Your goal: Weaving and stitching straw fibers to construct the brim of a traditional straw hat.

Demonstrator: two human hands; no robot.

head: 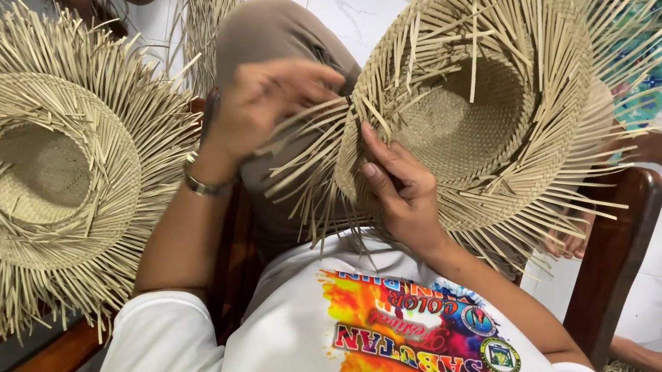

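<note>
Pale straw woven hat [476,103], white shirt [285,357] with rainbow splash print, dark-brown wooden chair [613,254].

No packages, signs or screens show. The nearest thing to a label is the printed design [414,335] on the white shirt, just below the right hand's fingers [383,175]: a splash of red, orange, yellow and blue. A small round green-and-yellow emblem [500,357] sits at its edge.

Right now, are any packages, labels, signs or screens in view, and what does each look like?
No packages, signs or screens.
Printed design on the white shirt: bottom centre, a red, orange and yellow paint-splash shape with lettering.
Round emblem: at the splash's right edge, green and yellow.
</note>
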